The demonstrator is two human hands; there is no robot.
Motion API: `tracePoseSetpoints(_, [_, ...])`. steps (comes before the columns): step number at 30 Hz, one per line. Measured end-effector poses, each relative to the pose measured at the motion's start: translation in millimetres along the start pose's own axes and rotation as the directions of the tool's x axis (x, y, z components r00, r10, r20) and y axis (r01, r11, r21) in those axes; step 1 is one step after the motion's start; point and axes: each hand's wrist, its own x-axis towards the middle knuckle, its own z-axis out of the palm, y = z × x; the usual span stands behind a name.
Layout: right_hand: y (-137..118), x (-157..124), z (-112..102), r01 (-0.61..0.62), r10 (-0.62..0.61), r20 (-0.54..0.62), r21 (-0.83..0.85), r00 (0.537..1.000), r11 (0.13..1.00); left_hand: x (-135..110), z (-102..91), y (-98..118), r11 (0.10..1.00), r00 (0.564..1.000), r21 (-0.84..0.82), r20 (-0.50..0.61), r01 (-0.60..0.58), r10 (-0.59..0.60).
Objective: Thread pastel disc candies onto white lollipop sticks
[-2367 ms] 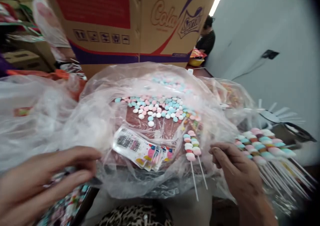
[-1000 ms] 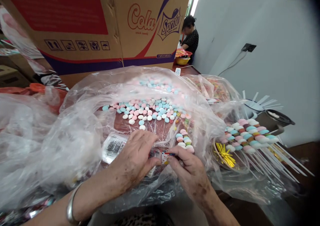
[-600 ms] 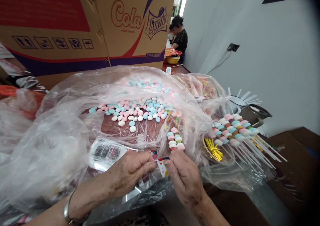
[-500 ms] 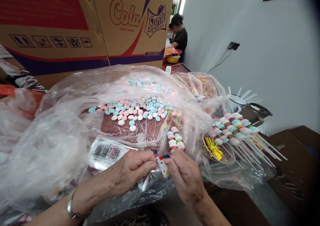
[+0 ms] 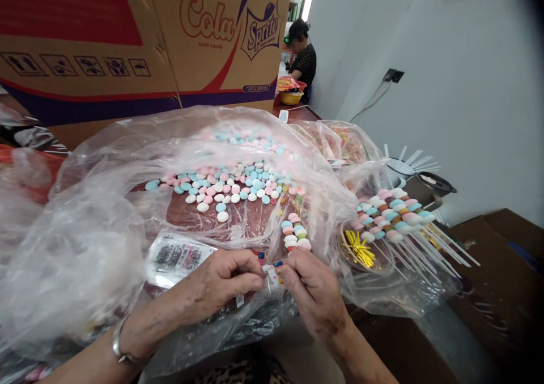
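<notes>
My left hand (image 5: 227, 282) and my right hand (image 5: 317, 293) are closed in pinches on a small printed plastic wrapper (image 5: 272, 276) with a blue edge and dots. The wrapper is stretched between my fingertips, partly hidden by them. Just beyond my right hand lie two rows of pink, white and blue candies (image 5: 297, 234); their lower ends are covered. To the left of my left hand is a stack of clear printed bags (image 5: 177, 259). Loose pastel candies (image 5: 238, 190) spread behind on a clear plastic sheet.
A round dish (image 5: 389, 262) of gold twist ties (image 5: 359, 248) stands to the right, beside candy skewers (image 5: 395, 214) with white sticks. Behind them are a grey jug (image 5: 431, 188) and a container of white sticks. A large cardboard box (image 5: 127, 27) blocks the back; a person works beyond it.
My hands stay close together on the wrapper, whose spotted face now shows less between my fingers. The whole view has shifted slightly.
</notes>
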Motion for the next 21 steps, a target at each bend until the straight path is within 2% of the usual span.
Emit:
tracePoseSetpoints(3, [6.5, -2.0, -12.3, -0.01, 0.01, -0.012, -0.019, 1.0, 1.0, -1.7, -2.4, -3.2, 1.0, 1.0, 0.013, -0.009, -0.008, 0.008])
tracePoseSetpoints(4, [11.4, -3.7, -17.8, -0.049, 0.047, -0.043, -0.063, 0.998, 0.997, -2.6, -4.0, -3.8, 1.0, 1.0, 0.02, -0.012, -0.015, 0.015])
tracePoseSetpoints(6, [24.2, -9.3, -27.9, -0.141, 0.116, -0.112, -0.251, 0.987, 0.958, -4.2, -7.5, -4.1, 0.999, 0.999, 0.024, -0.021, -0.039, 0.039])
tracePoseSetpoints(8, [37.5, -17.3, -32.9, -0.168, 0.144, -0.087, -0.497, 0.986, 0.851, -4.7, -10.6, -4.1, 0.998, 0.998, 0.022, -0.035, -0.058, 0.058])
tracePoseSetpoints(10, [47.3, -25.6, -31.1, -0.134, 0.184, 0.004, -0.67, 0.983, 0.73, -4.0, -12.4, -4.7, 0.998, 0.998, 0.03, -0.046, -0.051, 0.052])
tracePoseSetpoints(12, [53.0, -31.9, -24.6, -0.109, 0.222, 0.047, -0.759, 0.974, 0.641, -2.3, -13.0, -5.9, 0.999, 0.998, 0.028, -0.047, -0.044, 0.045])
tracePoseSetpoints(14, [56.7, -34.4, -18.4, -0.107, 0.236, 0.045, -0.797, 0.971, 0.594, -0.8, -13.1, -6.8, 0.999, 0.998, 0.014, -0.045, -0.048, 0.048])
tracePoseSetpoints(17, [60.9, -31.6, -19.4, -0.129, 0.19, -0.009, -0.763, 0.982, 0.634, -0.9, -15.1, -6.1, 0.999, 0.997, 0.003, -0.059, -0.053, 0.054])
tracePoseSetpoints(21, [56.2, -25.0, -44.4, -0.136, 0.019, -0.204, -0.578, 0.979, 0.805, -5.6, -23.4, -6.1, 0.999, 0.995, -0.036, -0.097, -0.011, 0.007])
